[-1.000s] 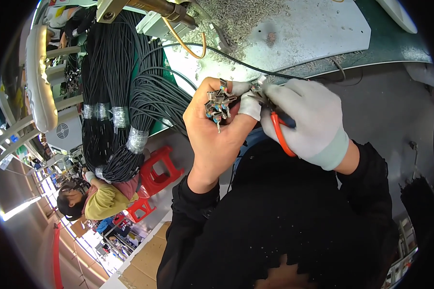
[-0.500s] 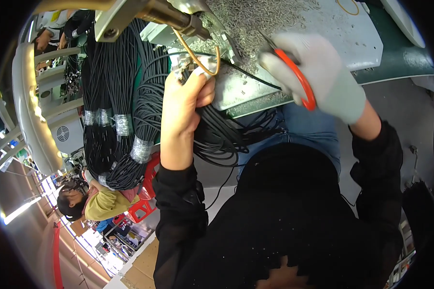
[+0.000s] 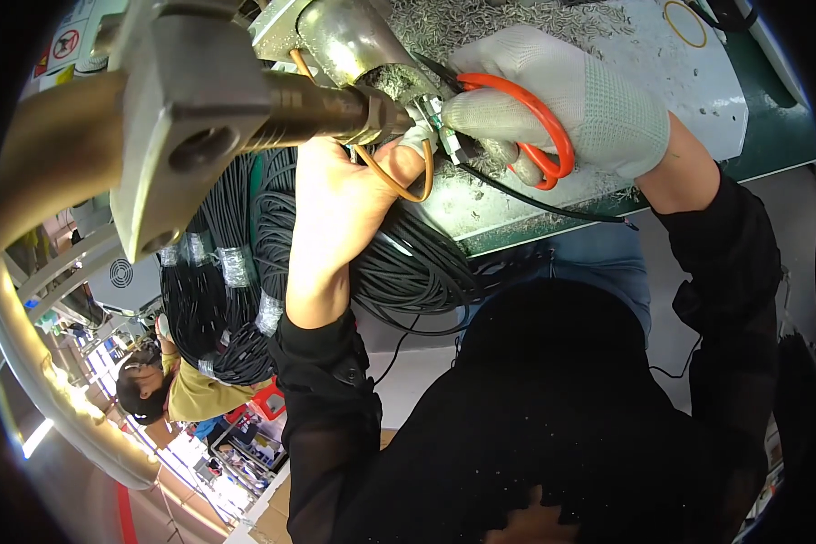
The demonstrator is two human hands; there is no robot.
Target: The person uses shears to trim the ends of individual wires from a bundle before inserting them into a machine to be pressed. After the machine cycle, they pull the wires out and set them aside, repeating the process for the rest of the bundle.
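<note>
Small metal connector (image 3: 432, 112), located beside the machine tip (image 3: 383, 113): left hand (image 3: 346, 190) has thumb against it, full grip unclear; right hand (image 3: 539, 102) closes around red-handled pliers (image 3: 567, 150), fingers at connector; apparent step, positioning, next needing steady alignment.

Red-ringed prohibition sign (image 3: 65, 43) on a white placard (image 3: 87, 20) at upper left
</note>
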